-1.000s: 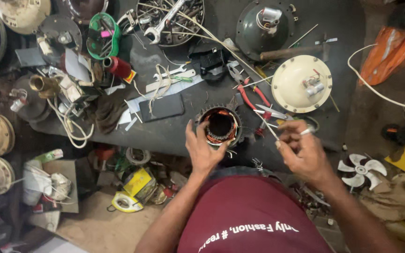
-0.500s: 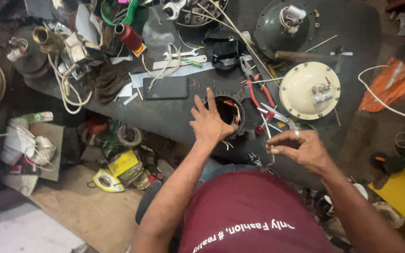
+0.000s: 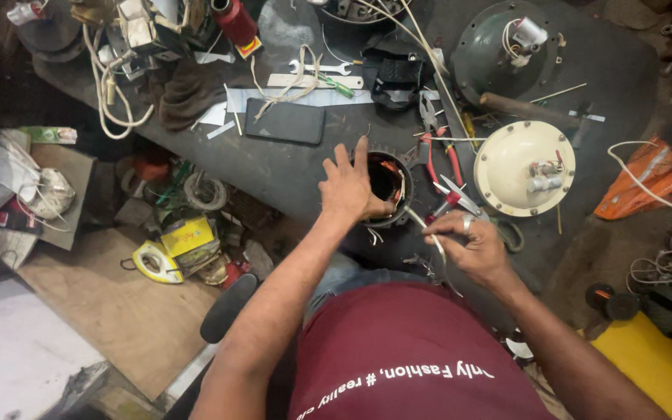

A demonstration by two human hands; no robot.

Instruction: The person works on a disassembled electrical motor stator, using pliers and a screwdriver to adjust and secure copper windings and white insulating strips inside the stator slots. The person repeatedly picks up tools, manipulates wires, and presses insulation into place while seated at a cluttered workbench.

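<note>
Nearest the body, the right hand (image 3: 472, 245) is closed in a pinch on a thin pale wire lead (image 3: 421, 225) that runs up and left to the motor stator (image 3: 386, 187). The left hand (image 3: 348, 187), fingers spread and half open, presses on the stator's left rim and steadies it on the dark bench (image 3: 297, 167). The step in hand looks like dressing the winding leads; the next move likely calls for a firm hold on the stator and a gentle pull. Just beyond the right hand lie red-handled pliers (image 3: 441, 159), farther right a cream motor cover (image 3: 523, 167), and beyond the left hand a black phone (image 3: 285, 120).
</note>
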